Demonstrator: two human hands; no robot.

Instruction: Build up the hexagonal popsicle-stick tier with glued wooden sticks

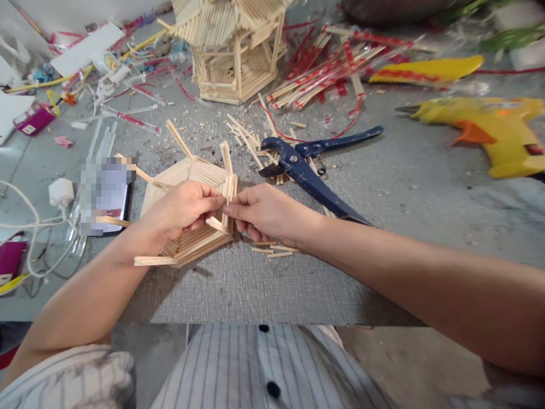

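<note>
A hexagonal roof piece made of thin wooden sticks [196,176] lies on the grey mat, with sticks poking out at its corners. My left hand [181,209] rests on top of it, fingers curled and pinching at its right edge. My right hand [266,211] meets it from the right, thumb and forefinger pinched on an upright stick [230,190] at that same edge. A few short stick offcuts [272,250] lie under my right hand.
Blue cutting pliers [310,170] lie just behind my right hand. A yellow glue gun [489,128] sits at the right. A stick-built tower [234,51] stands at the back, with red-wrapped chopsticks [323,71] beside it. A phone [106,193] and white charger cable [59,196] lie left.
</note>
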